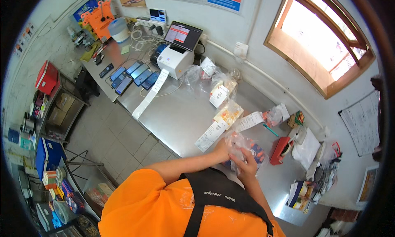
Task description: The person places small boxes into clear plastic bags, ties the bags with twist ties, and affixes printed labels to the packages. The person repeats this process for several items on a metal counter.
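A clear plastic bag [237, 141] with an orange-and-blue package [257, 153] inside is close to my body at the front of the steel table. My left hand [224, 151] grips the bag from the left, its fingers partly hidden by the plastic. On the other side, my right hand [246, 163] pinches the film with thumb and fingers. Just beyond my hands lies a yellow-and-white food box [229, 113] in clear plastic, with a printed receipt [211, 135] trailing from it. Another receipt strip [247, 122] runs to a bagged orange item [274, 116].
A red tape dispenser [280, 151] and a teal pen [270, 130] lie to the right. Further back are bagged boxes [223, 88], a white label printer [176, 61] with a long paper strip [151, 95], several phones [137, 71] and a tablet [183, 35]. Scissors [306, 210] rest near the right end.
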Action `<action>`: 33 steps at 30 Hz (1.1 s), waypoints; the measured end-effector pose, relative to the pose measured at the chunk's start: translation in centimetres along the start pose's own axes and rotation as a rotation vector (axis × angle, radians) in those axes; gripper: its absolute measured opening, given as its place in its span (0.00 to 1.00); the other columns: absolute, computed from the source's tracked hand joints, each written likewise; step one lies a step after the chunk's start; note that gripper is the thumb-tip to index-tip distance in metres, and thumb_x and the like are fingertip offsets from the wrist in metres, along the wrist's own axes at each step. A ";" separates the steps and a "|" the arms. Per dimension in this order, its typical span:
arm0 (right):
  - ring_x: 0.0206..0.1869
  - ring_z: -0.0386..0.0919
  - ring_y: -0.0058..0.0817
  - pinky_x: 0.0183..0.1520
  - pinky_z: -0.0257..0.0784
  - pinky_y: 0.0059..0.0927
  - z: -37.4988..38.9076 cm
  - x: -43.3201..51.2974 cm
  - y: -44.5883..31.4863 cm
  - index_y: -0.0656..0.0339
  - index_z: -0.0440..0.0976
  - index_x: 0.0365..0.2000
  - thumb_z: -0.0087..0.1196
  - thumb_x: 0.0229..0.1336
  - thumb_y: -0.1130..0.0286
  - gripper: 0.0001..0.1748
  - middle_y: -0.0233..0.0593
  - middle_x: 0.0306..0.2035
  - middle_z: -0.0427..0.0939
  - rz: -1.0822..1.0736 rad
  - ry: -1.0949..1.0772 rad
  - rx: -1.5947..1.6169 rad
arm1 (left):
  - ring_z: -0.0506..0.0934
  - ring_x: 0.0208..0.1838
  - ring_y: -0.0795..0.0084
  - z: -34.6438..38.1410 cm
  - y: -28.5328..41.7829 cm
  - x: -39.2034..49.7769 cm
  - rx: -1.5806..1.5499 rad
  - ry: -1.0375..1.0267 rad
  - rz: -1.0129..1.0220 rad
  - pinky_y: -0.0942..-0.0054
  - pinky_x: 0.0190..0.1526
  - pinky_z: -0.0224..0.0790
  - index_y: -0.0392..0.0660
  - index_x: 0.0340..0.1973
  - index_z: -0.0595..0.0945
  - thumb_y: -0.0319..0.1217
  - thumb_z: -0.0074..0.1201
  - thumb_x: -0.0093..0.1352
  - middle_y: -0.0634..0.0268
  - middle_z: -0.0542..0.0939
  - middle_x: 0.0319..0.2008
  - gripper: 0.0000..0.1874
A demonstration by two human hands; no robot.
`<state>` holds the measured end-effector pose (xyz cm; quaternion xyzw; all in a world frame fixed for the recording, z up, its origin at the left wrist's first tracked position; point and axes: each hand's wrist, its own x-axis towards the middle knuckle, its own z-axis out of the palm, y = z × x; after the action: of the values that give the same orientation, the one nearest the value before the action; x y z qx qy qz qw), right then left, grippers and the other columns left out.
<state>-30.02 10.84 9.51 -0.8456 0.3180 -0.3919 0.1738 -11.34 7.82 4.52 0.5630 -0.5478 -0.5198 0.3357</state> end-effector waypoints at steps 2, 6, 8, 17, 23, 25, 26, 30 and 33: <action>0.51 0.86 0.46 0.49 0.81 0.40 0.1 -0.3 0.3 0.51 0.91 0.45 0.69 0.50 0.84 0.22 0.47 0.54 0.86 -0.011 0.042 0.038 | 0.87 0.48 0.53 0.7 -0.5 0.4 -0.009 0.033 0.077 0.57 0.49 0.80 0.48 0.61 0.82 0.39 0.65 0.73 0.51 0.88 0.50 0.22; 0.44 0.86 0.42 0.46 0.79 0.37 0.2 -1.2 1.4 0.57 0.91 0.37 0.64 0.48 0.86 0.17 0.45 0.47 0.87 0.133 0.094 0.106 | 0.86 0.50 0.61 1.9 -1.7 0.9 -0.181 0.089 0.140 0.61 0.55 0.78 0.44 0.56 0.81 0.35 0.63 0.74 0.57 0.87 0.48 0.17; 0.42 0.86 0.41 0.45 0.79 0.37 0.1 -1.7 2.1 0.60 0.90 0.36 0.61 0.49 0.86 0.15 0.47 0.45 0.87 0.282 0.188 0.069 | 0.84 0.48 0.68 2.1 -1.7 1.2 -0.284 0.072 0.029 0.65 0.53 0.78 0.43 0.55 0.80 0.30 0.62 0.76 0.61 0.85 0.45 0.14; 0.38 0.84 0.27 0.43 0.76 0.32 2.3 -2.7 6.8 0.73 0.87 0.44 0.60 0.58 0.80 0.15 0.43 0.35 0.88 0.838 0.034 0.253 | 0.79 0.49 0.79 2.4 1.0 0.5 -0.727 0.038 0.179 0.73 0.53 0.75 0.44 0.55 0.77 0.21 0.53 0.81 0.68 0.79 0.47 0.09; 0.35 0.80 0.19 0.38 0.74 0.27 2.0 -2.3 10.8 0.75 0.86 0.46 0.64 0.63 0.74 0.14 0.32 0.34 0.87 0.833 -0.067 0.354 | 0.80 0.48 0.77 2.2 1.3 -0.3 -0.720 0.035 0.153 0.73 0.53 0.77 0.43 0.55 0.75 0.21 0.50 0.83 0.66 0.77 0.45 0.08; 0.35 0.79 0.18 0.38 0.74 0.26 1.7 -2.2 11.5 0.74 0.86 0.45 0.64 0.64 0.74 0.13 0.30 0.35 0.87 0.856 -0.233 0.363 | 0.82 0.47 0.76 2.3 1.5 -0.6 -0.745 -0.012 0.117 0.72 0.52 0.79 0.42 0.56 0.74 0.21 0.48 0.84 0.65 0.77 0.44 0.08; 0.36 0.80 0.18 0.38 0.74 0.26 1.7 -2.1 11.6 0.73 0.86 0.44 0.64 0.64 0.74 0.12 0.31 0.35 0.87 0.840 -0.292 0.531 | 0.83 0.46 0.75 2.5 1.7 -0.9 -0.733 -0.023 0.107 0.71 0.52 0.79 0.42 0.56 0.73 0.21 0.47 0.84 0.65 0.77 0.44 0.08; 0.43 0.83 0.21 0.45 0.77 0.29 1.5 0.0 12.1 0.66 0.85 0.48 0.63 0.68 0.69 0.13 0.36 0.46 0.87 0.824 -0.616 0.712 | 0.85 0.43 0.72 3.5 2.3 -1.8 -0.707 -0.072 0.142 0.68 0.50 0.82 0.43 0.56 0.72 0.22 0.46 0.85 0.64 0.77 0.44 0.07; 0.46 0.86 0.33 0.50 0.80 0.39 2.8 2.8 12.8 0.57 0.85 0.49 0.64 0.66 0.66 0.14 0.41 0.48 0.89 0.581 -0.862 0.340 | 0.86 0.42 0.71 3.1 2.3 -2.1 -0.658 -0.032 0.132 0.68 0.49 0.83 0.45 0.56 0.72 0.22 0.46 0.85 0.64 0.78 0.44 0.06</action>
<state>-31.59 -0.36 2.32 -0.7671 0.3707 0.0085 0.5235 -14.66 10.04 6.45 0.3797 -0.3910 -0.6546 0.5238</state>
